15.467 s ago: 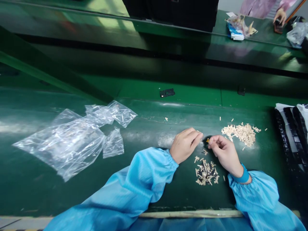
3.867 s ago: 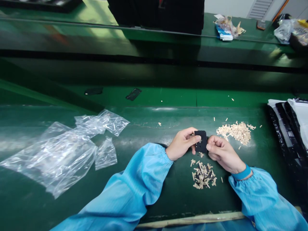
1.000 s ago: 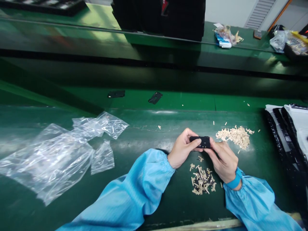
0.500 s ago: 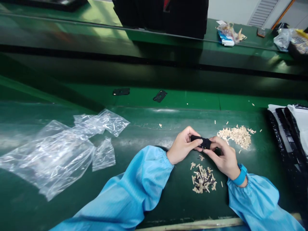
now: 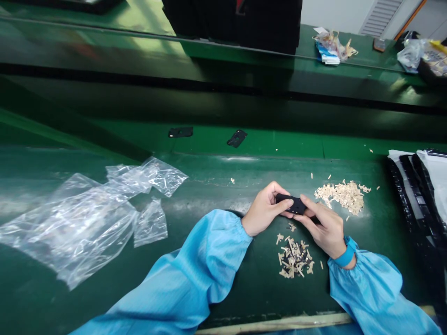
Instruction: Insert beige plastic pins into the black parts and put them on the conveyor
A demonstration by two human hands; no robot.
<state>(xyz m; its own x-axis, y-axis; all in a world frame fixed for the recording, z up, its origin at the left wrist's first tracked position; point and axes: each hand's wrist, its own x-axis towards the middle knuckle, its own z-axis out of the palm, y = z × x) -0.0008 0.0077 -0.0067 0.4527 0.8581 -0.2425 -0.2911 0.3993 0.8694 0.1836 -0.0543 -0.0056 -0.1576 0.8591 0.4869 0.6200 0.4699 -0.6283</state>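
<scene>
A small flat black plastic part [image 5: 295, 205] with tiny light dots is held above the green bench. My left hand [image 5: 265, 208] pinches its left end, thumb on top. My right hand [image 5: 324, 225] grips the right end between thumb and index finger; whether a tiny piece is also between these fingers cannot be made out. Just below the hands lies a pile of small beige and dark strips [image 5: 295, 258]. Beyond my right hand is a larger pile of small beige pieces [image 5: 345, 196].
Clear plastic bags [image 5: 84, 223] spread over the bench's left side. Two black plastic parts [image 5: 180, 132] lie on the green strip behind. Black-and-white packages [image 5: 415, 195] stand at right. A raised shelf [image 5: 244, 49] runs across the back, carrying a black object and bagged items [image 5: 330, 49].
My right index finger has shifted from the black part's end to its upper edge. The two black parts on the green strip have slid slightly right.
</scene>
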